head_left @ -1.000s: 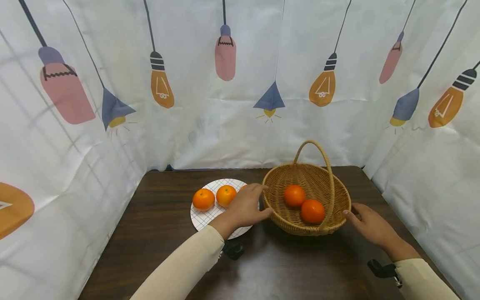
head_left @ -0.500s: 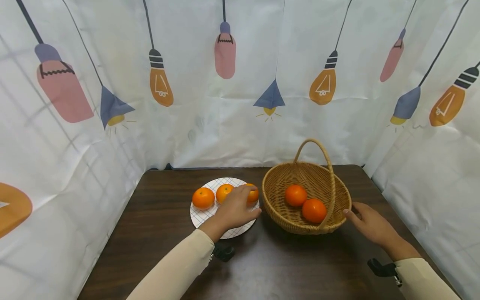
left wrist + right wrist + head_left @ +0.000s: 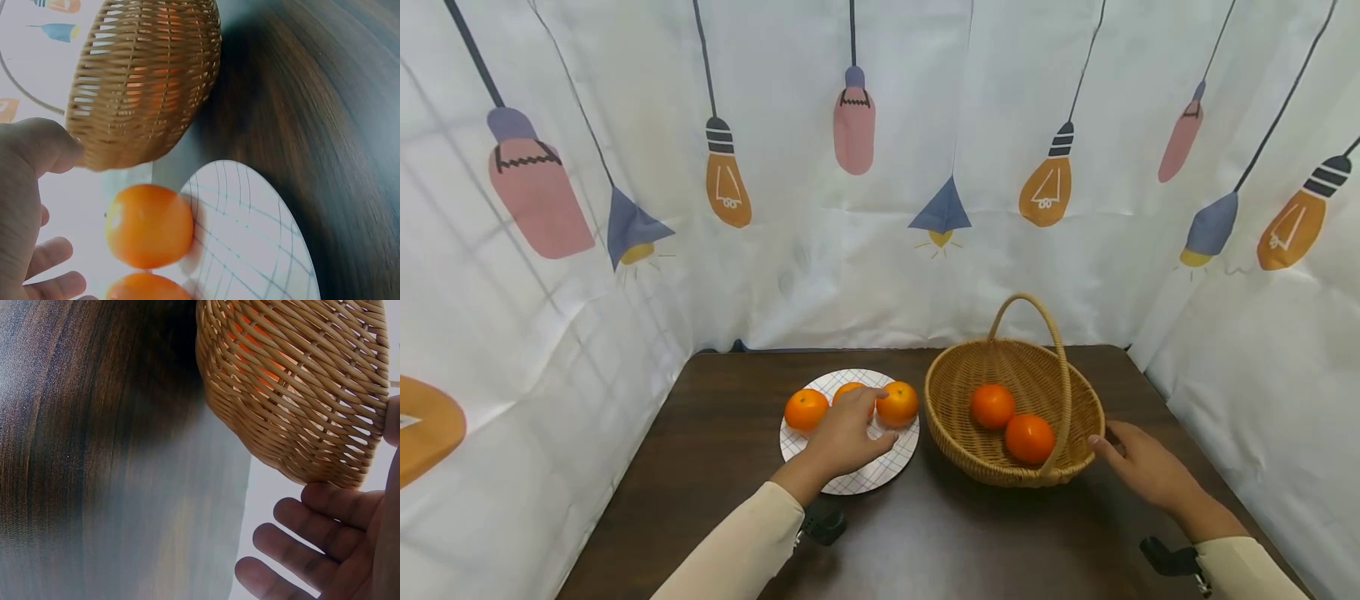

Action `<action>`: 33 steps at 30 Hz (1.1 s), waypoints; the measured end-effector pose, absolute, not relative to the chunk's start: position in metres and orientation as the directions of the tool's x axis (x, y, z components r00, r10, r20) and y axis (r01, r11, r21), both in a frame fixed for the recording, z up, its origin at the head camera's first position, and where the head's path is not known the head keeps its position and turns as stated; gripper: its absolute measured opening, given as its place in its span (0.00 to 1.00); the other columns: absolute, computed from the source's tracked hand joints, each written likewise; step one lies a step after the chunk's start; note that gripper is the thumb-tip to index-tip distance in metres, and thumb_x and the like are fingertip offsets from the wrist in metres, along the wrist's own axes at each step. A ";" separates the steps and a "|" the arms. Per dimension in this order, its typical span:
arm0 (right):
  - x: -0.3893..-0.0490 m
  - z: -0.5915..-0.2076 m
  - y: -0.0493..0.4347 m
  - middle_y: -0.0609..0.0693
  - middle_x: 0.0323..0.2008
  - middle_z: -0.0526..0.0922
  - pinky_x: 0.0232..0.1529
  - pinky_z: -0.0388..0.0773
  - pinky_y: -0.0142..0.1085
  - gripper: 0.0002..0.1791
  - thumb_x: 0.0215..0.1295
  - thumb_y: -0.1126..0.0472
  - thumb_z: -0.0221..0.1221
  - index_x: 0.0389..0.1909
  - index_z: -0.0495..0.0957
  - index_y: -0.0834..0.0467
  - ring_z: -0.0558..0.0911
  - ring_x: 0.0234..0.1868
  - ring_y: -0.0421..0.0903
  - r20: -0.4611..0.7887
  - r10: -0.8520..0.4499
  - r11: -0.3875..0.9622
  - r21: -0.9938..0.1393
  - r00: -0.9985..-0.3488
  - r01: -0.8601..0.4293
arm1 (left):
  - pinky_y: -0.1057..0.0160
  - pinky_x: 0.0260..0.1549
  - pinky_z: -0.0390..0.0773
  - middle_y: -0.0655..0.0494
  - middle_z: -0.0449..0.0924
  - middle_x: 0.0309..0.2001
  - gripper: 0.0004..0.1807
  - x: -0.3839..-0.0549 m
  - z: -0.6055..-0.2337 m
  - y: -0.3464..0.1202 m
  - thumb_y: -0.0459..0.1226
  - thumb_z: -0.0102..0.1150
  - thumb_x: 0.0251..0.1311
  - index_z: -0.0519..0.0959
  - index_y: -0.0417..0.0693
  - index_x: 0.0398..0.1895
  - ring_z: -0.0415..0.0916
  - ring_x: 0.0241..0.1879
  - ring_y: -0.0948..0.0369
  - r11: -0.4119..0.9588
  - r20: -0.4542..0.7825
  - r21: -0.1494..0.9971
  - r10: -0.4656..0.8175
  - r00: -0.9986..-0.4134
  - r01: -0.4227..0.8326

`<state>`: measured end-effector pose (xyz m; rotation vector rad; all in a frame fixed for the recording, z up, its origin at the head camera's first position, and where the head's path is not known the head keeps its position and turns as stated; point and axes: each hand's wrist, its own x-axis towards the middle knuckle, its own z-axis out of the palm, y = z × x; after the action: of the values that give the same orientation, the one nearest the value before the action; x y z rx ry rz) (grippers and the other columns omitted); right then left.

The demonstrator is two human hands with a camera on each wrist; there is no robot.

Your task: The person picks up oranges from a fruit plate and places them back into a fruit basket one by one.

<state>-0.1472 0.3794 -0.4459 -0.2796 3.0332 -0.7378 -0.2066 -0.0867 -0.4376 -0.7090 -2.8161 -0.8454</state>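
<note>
My left hand (image 3: 841,440) hovers over a round white plate (image 3: 880,477) with a thin grid pattern, its fingers apart and holding nothing. Three oranges lie on the plate: a left orange (image 3: 806,410), a right orange (image 3: 897,404) and a middle orange (image 3: 848,390) partly hidden behind the hand. To the right stands a wicker basket (image 3: 958,442) with a tall arched handle. Two redder orange fruits sit inside it, a rear fruit (image 3: 992,406) and a front fruit (image 3: 1029,439). My right hand (image 3: 1153,468) pinches the basket's right rim, thumb above and index finger (image 3: 340,503) against the outer weave.
A dark wood-grain table (image 3: 715,467) carries the plate and basket. White cloth (image 3: 865,275) printed with lamps hangs behind and along both sides. A small black device (image 3: 825,527) is strapped at the left wrist, another black device (image 3: 1168,558) at the right.
My left hand has moved left, from beside the basket's left rim to above the plate, uncovering the right orange. The right hand stays at the basket rim. The head view has tilted slightly.
</note>
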 end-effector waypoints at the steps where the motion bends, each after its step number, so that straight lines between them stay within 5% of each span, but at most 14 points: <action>1: -0.146 -0.447 0.380 0.73 0.62 0.73 0.50 0.76 0.64 0.34 0.81 0.44 0.48 0.69 0.68 0.71 0.79 0.56 0.68 0.030 -0.172 0.874 -0.456 -0.985 -0.166 | 0.51 0.57 0.75 0.49 0.77 0.60 0.37 -0.206 -0.439 -0.089 0.50 0.72 0.56 0.74 0.43 0.66 0.75 0.55 0.53 0.732 0.244 0.494 0.401 -0.883 0.469; 6: -0.146 -0.446 0.381 0.74 0.62 0.73 0.51 0.75 0.66 0.34 0.81 0.44 0.47 0.68 0.68 0.71 0.78 0.57 0.70 0.044 -0.173 0.874 -0.453 -0.984 -0.174 | 0.49 0.64 0.69 0.50 0.76 0.62 0.35 -0.208 -0.441 -0.102 0.47 0.72 0.56 0.74 0.44 0.66 0.71 0.64 0.50 0.726 0.260 0.534 0.347 -0.901 0.434; 13: -0.146 -0.445 0.381 0.73 0.62 0.74 0.50 0.75 0.66 0.34 0.81 0.44 0.47 0.68 0.69 0.69 0.78 0.57 0.69 0.039 -0.169 0.871 -0.462 -0.985 -0.168 | 0.50 0.57 0.75 0.49 0.77 0.60 0.35 -0.211 -0.443 -0.121 0.46 0.73 0.56 0.74 0.45 0.66 0.74 0.57 0.51 0.729 0.252 0.573 0.279 -0.927 0.376; 33: -0.145 -0.447 0.380 0.72 0.62 0.73 0.51 0.74 0.66 0.35 0.80 0.42 0.47 0.68 0.68 0.69 0.76 0.59 0.70 0.036 -0.158 0.876 -0.457 -0.987 -0.156 | 0.37 0.62 0.67 0.44 0.78 0.59 0.35 -0.215 -0.453 -0.158 0.45 0.75 0.52 0.76 0.42 0.62 0.72 0.59 0.43 0.807 0.284 0.512 0.167 -0.944 0.296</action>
<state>-0.1450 0.3805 -0.4468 -0.2547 3.0396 -0.7403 -0.2150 -0.1578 -0.4525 -0.3594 -2.7683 -0.8386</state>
